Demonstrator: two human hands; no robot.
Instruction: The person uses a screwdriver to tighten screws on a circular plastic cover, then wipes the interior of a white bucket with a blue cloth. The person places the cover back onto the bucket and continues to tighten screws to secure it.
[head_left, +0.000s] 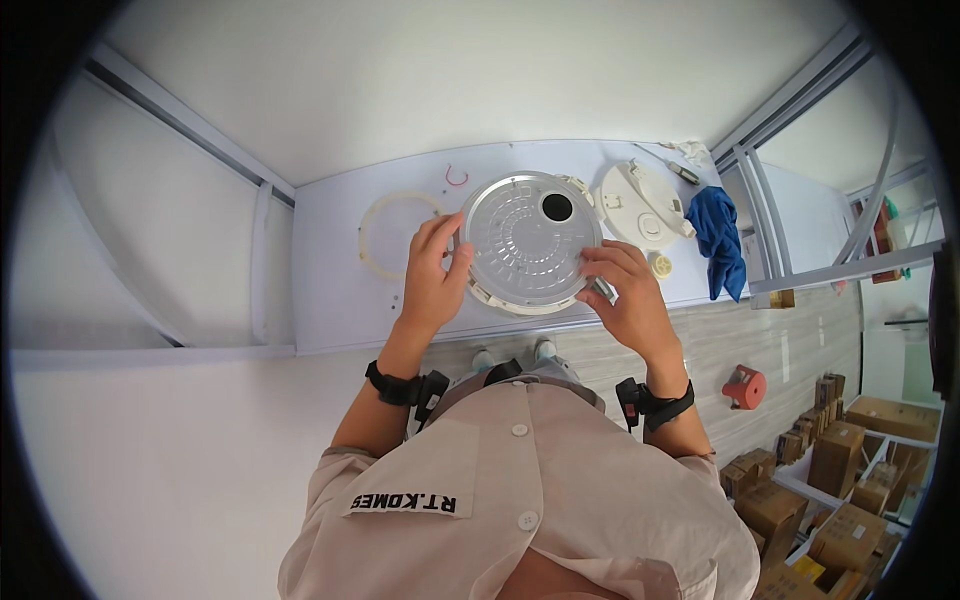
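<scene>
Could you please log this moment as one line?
left hand: at left rim of silver-rimmed disc | right hand: at its right rim | right of disc: white cover, blue cloth

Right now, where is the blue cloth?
In the head view, the blue cloth lies at the right end of the table, beside the round white part.

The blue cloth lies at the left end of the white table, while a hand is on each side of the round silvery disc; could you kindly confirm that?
Not quite: the head view shows the blue cloth at the right end of the white table. The left hand and right hand are indeed on either side of the round silvery disc.
</scene>
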